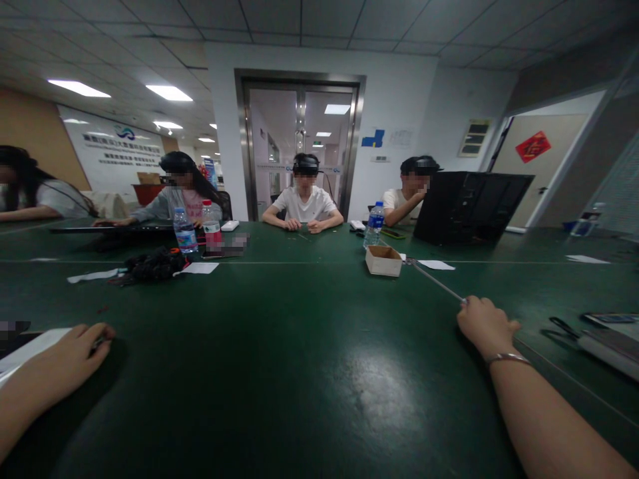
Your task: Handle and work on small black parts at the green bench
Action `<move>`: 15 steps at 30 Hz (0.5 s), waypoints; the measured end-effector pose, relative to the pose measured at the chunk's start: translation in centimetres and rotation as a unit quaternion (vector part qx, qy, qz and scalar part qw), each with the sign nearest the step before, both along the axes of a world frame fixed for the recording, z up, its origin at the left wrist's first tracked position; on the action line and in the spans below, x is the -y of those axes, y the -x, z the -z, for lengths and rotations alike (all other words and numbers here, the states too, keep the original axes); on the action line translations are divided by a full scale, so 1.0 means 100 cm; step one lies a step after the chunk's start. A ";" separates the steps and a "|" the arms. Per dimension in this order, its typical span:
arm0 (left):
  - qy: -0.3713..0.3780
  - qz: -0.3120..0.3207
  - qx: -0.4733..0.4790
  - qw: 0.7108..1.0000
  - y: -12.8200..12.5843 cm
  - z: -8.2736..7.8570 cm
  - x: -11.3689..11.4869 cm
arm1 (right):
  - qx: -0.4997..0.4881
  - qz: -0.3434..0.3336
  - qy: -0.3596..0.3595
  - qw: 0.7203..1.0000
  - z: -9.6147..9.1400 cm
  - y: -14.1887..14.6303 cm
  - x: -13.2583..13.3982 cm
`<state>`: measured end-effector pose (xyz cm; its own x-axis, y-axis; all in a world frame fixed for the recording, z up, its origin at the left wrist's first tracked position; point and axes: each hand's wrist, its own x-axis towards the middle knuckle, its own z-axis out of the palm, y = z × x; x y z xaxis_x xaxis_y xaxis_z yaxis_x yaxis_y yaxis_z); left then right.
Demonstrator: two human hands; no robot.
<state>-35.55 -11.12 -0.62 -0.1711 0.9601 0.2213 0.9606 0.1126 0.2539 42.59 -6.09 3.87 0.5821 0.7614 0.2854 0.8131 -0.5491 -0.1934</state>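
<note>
My right hand is closed on the near end of a thin grey rod at the right of the green table. The rod slants away from me, and its far end lies beside a small open cardboard box. What kind of tool it is, I cannot tell. At the left edge, my left hand rests low over the table with its fingers curled in. Something small and dark shows between thumb and fingers, too unclear to name. Under that wrist lies a white flat thing.
Across the green table several people sit wearing headsets. A black computer case stands at right, near a water bottle. Two bottles and a black cable bundle are at left. A grey flat device lies far right.
</note>
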 end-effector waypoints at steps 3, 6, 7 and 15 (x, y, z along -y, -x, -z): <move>0.016 -0.003 0.005 1.000 -0.003 -0.004 0.002 | -0.045 -0.002 -0.019 0.999 -0.002 0.001 0.001; 0.022 -0.005 0.011 1.000 -0.004 -0.006 0.001 | -0.077 -0.011 -0.041 0.996 -0.002 0.003 0.001; 0.022 -0.004 0.014 1.000 -0.004 -0.006 0.001 | -0.086 -0.010 -0.054 0.995 -0.002 0.003 0.001; 0.016 0.004 0.014 1.000 0.006 0.001 -0.002 | -0.186 0.026 -0.137 0.973 0.001 -0.005 -0.003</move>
